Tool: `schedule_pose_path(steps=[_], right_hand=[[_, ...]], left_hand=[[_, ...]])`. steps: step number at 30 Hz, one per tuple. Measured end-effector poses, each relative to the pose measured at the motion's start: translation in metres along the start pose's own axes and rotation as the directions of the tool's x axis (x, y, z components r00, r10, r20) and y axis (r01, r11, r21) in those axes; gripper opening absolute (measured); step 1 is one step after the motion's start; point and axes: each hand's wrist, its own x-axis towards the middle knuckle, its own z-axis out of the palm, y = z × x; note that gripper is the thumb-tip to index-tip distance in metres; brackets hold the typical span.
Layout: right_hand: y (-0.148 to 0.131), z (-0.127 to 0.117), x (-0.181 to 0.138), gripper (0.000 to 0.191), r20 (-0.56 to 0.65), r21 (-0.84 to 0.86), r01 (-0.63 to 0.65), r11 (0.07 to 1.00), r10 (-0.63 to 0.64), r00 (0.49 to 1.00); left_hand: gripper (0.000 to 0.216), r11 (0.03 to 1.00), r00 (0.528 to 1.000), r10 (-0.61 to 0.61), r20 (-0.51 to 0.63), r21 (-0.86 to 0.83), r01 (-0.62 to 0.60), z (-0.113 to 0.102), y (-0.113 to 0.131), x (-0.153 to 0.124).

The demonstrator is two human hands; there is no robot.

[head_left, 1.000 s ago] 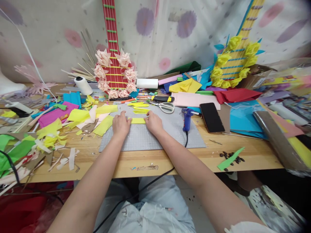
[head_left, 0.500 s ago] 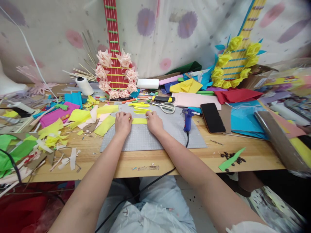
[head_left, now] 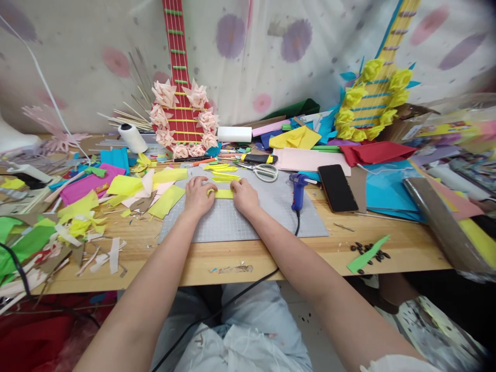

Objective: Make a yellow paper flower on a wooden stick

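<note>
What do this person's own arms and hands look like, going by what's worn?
The left hand and right hand are ungloved, with no watch or bracelet visible. A whitish sleeve edge shows on the right arm; none shows on the left arm.

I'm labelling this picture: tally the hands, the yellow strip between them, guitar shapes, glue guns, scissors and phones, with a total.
Hands: 2 (left hand, right hand)
Yellow strip: 1
Guitar shapes: 2 (red guitar, yellow guitar)
Glue gun: 1
Scissors: 1
Phone: 1
Total: 8
</note>
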Motion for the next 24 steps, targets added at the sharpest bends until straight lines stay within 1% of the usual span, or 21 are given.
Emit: schedule_pose_path(steps=[2,5,10,14,18,24], right_hand=[[-0.001,0.001,0.0,0.028,-0.017,0.006,0.002,1.0,-0.002,1.0],[-0.003,0.0,-0.001,0.026,-0.04,0.001,-0.003,1.0,0.003,0.999],[-0.01,-0.001,-0.006,0.032,-0.075,-0.048,-0.005,0.999,0.001,0.997],[-0.011,0.0,-0.008,0.033,-0.088,-0.097,0.027,0.995,-0.036,0.995],[-0.012,0.0,-0.01,0.03,-0.097,-0.129,0.041,0.991,-0.054,0.994],[-0.013,-0.001,-0.012,0.029,-0.086,-0.134,0.054,0.989,-0.066,0.994]], left_hand=[[0.018,0.999,0.999,-0.033,-0.007,0.005,0.033,0.0,0.005,-0.001],[0.022,0.996,0.997,-0.08,-0.002,0.024,0.08,0.001,0.013,-0.002],[0.026,0.995,0.997,-0.077,0.013,0.06,0.076,0.002,0.021,-0.008],[0.028,0.996,0.998,-0.065,0.004,0.062,0.064,0.001,0.022,-0.012],[0.027,0.994,0.996,-0.091,0.022,0.059,0.089,0.001,0.02,-0.012],[0.023,0.991,0.992,-0.121,0.043,0.054,0.119,0.0,0.013,-0.014]])
